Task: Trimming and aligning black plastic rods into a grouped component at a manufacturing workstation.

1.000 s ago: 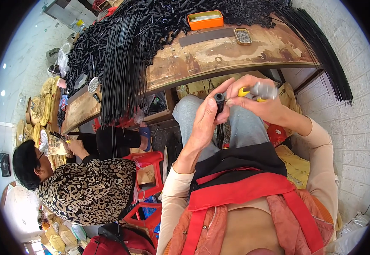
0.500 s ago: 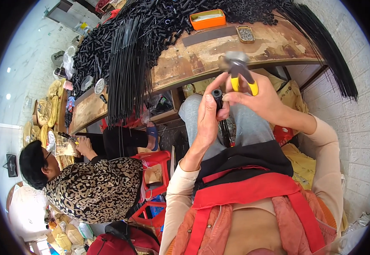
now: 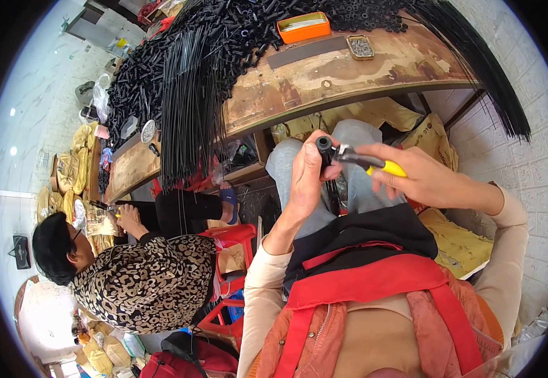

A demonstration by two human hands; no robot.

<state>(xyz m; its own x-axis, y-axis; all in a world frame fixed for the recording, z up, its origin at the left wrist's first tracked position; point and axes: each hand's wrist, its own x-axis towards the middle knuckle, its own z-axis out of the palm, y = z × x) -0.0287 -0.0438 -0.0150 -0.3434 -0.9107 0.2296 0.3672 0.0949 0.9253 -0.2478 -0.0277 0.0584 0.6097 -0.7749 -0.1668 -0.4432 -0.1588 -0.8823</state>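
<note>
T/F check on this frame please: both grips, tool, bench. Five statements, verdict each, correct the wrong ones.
1. The right grip holds pliers. True.
2. The left grip is empty. False: it holds a black tube.
3. An orange box stands on the bench. True.
4. The small tin is left of the orange box. False: it is to its right.
5. The pliers' handles are all red. False: yellow and black show.
</note>
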